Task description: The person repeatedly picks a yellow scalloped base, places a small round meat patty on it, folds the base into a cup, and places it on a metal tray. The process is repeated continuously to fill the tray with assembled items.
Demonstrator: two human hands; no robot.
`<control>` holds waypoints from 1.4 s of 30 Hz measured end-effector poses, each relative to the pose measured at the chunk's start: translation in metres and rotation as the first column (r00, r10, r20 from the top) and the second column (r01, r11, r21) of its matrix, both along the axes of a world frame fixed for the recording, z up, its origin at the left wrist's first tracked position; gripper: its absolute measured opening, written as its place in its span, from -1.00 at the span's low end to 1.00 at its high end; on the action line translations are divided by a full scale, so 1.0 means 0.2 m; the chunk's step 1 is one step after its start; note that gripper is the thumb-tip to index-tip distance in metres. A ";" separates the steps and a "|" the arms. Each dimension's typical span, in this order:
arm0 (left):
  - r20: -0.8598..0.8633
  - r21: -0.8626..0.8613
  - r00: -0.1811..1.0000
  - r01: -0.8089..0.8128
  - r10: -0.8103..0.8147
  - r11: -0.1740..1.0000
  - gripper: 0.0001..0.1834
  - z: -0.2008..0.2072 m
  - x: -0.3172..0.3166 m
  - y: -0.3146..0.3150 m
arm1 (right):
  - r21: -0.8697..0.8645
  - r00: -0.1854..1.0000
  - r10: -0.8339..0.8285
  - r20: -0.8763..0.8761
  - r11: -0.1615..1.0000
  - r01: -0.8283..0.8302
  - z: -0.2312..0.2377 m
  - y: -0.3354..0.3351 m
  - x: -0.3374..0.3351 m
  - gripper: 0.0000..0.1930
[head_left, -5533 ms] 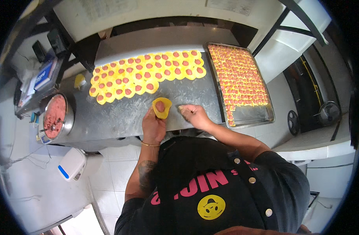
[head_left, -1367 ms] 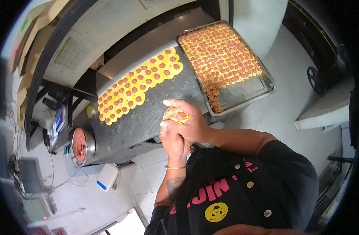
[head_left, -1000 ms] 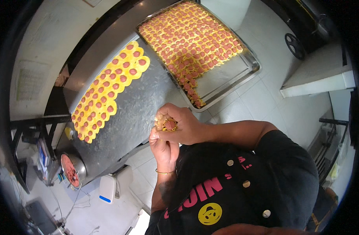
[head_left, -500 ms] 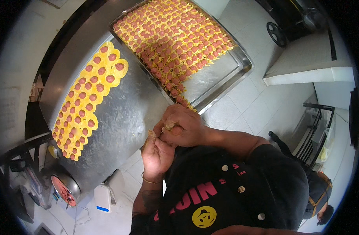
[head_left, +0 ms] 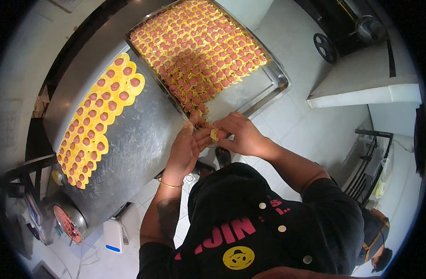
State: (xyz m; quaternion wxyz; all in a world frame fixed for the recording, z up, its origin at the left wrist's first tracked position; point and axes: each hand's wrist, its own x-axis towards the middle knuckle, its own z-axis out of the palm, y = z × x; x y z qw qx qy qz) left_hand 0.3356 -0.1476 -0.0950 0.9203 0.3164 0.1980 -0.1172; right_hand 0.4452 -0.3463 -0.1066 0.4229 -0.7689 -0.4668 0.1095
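Note:
A small dumpling (head_left: 217, 135), yellow wrapper around pink filling, is pinched in the fingers of my right hand (head_left: 243, 134), just off the near corner of the metal tray (head_left: 279, 76). My left hand (head_left: 190, 145) is beside it, fingers stretched out, their tips close to or touching the dumpling; a pale bit shows at its thumb. Rows of dumplings (head_left: 199, 51) with pink tops and frilly yellow edges fill much of the tray. To the left, overlapping round yellow wrappers (head_left: 114, 96) lie on the steel table (head_left: 134, 125), each with a ball of pink filling.
A metal bowl (head_left: 78, 215) of pink filling stands at the table's lower left end, near a white device (head_left: 113, 235) with a blue strip. Another person (head_left: 374, 235) is at the far right, below a black rack (head_left: 368, 162). A white-edged counter (head_left: 352, 97) juts in at right.
My hands have drawn apart from their tight clasp. The right moved right with the dumpling; the left opened and reached up toward the tray. The whole view has shifted slightly.

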 end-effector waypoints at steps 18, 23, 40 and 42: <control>-0.039 0.584 0.812 -0.454 0.582 0.673 -0.60 -0.14 -0.85 -0.03 | -0.402 0.996 -0.087 0.019 0.911 0.087 -0.25 0.17 0.18 -0.73; -0.038 0.589 0.770 -0.498 0.637 0.636 -0.63 -0.17 -1.01 -0.03 | -0.446 0.996 -0.068 0.056 0.891 0.086 -0.18 0.21 0.15 -0.74; 0.014 0.385 0.536 -0.782 0.844 0.490 -0.66 -0.32 -1.44 0.63 | -0.180 0.973 0.050 0.224 0.984 -0.009 -0.01 0.75 -0.23 -0.75; 0.003 0.319 0.530 -0.804 0.848 0.501 -0.70 -0.36 -1.43 0.75 | -0.211 0.931 0.276 0.239 0.951 -0.228 -0.01 1.05 -0.40 -0.71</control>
